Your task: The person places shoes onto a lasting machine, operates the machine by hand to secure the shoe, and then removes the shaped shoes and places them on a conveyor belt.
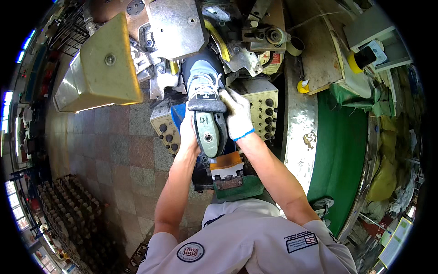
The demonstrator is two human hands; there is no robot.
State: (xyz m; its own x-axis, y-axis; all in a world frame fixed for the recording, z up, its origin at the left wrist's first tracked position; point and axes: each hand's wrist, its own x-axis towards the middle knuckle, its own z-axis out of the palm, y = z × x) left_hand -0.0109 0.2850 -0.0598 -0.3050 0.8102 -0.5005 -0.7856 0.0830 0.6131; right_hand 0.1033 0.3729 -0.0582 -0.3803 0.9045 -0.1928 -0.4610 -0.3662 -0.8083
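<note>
A grey-blue lace-up shoe upper point(199, 72) with white laces sits over a pale green shoe last point(211, 124), its toe pointing away from me under the machine's metal head. My bare left hand point(187, 130) grips the shoe's left side, most of its fingers hidden behind the heel part. On the right side, my right hand point(236, 112), in a white glove with a blue cuff, presses its fingers against the upper near the collar. The toe end lies partly in shadow between the machine's metal plates point(178, 29).
A large cream machine cover point(102, 68) juts out at the left. Control panels with black knobs point(262, 112) flank the shoe below the head. Nearer me is an orange-brown pad point(226, 160) on a bracket. A green-topped bench point(337, 155) runs along the right; shoe racks point(68, 205) stand lower left.
</note>
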